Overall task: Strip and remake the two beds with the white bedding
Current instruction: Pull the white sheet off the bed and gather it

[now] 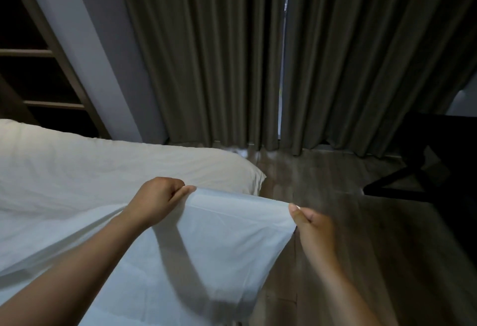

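A white sheet (222, 232) is stretched between both hands at the bed's corner, its top edge pulled taut. My left hand (157, 196) pinches the sheet's left end above the mattress. My right hand (312, 225) pinches the right end out over the floor. The bed (98, 171), covered in white fabric, fills the left half of the view, with its rounded corner at centre. The sheet's lower part hangs down toward me and runs out of the frame.
Dark grey curtains (232, 54) hang to the floor straight ahead, with a thin gap of light. Wooden floor (348, 196) lies to the right of the bed. A dark table or chair (426, 160) stands at far right. Dark shelves (31, 62) rise at back left.
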The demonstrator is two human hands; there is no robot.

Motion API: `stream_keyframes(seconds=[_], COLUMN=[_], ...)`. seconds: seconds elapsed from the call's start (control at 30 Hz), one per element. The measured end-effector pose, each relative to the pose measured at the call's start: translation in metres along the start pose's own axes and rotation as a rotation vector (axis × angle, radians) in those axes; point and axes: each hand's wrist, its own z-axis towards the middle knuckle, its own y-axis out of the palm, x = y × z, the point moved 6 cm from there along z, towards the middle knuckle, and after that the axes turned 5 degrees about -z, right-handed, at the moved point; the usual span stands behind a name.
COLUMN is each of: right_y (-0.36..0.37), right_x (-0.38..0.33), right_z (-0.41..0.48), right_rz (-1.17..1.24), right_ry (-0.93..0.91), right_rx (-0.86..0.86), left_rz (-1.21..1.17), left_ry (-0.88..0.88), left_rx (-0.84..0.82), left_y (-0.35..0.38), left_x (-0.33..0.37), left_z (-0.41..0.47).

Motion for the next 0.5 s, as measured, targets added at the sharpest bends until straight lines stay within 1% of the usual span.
stream_keyframes(seconds=[0.13,0.3,0.5], right_y=[0.016,0.041,0.066], right_x=[0.003,-0.005,0.003], right_z=[0.059,0.133,0.198], right_rz=[0.024,-0.005,-0.022], right_ry=[0.05,0.065,0.126], right_rx=[0.042,0.073,0.088], left_rz=[-0.019,-0.049,-0.048], left_ry=[0.008,0.001,-0.001], left_rx=[-0.026,-0.051,-0.116], left_y=[0.019,0.036,0.059], left_x=[-0.022,-0.053,-0.08], left_z=[0.063,0.146,0.216])
